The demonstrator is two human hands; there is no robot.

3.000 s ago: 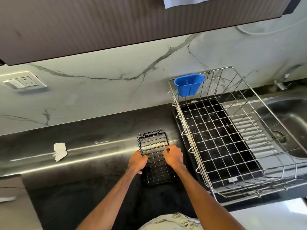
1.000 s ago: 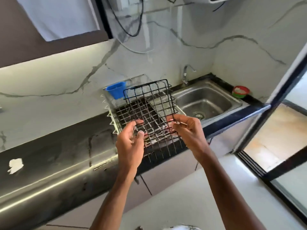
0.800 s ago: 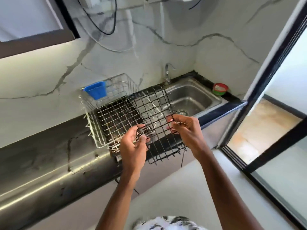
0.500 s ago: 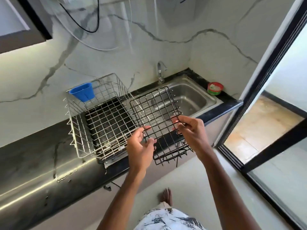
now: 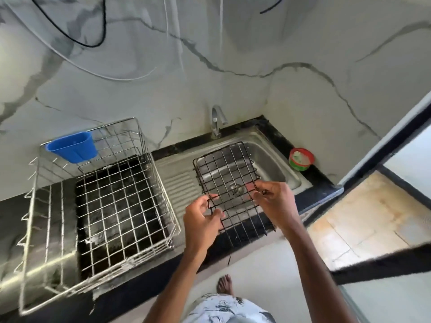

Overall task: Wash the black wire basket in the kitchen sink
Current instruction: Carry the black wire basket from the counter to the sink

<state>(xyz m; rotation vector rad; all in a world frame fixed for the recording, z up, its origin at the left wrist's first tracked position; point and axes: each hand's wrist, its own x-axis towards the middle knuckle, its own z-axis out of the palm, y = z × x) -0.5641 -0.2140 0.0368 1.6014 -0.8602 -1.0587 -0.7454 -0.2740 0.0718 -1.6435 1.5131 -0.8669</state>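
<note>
Right now, holds the black wire basket [image 5: 225, 173] up in the air with both hands, above the near side of the kitchen sink [image 5: 268, 157] and not resting on it (drain visible straight through the mesh). Grips the basket's near left edge with the left hand [image 5: 201, 220], thumb on top and fingers curled round the wires. Pinches the near right edge with the right hand [image 5: 276, 201], fingertips closed on a wire. Tilts the basket so that its far end points toward the tap [image 5: 217, 121] at the back wall. Stands barefoot, with one foot [image 5: 225, 284] showing on the pale floor below. Left of the sink bowl, a ribbed drainboard [image 5: 179, 185], then a steel dish rack [image 5: 121, 141] on the black countertop [image 5: 14, 217], with a blue plastic cup [image 5: 72, 148] hooked on its far rim. By the sink's right corner, a red-and-green bowl [image 5: 300, 159] on the counter, well apart from the basket.
</note>
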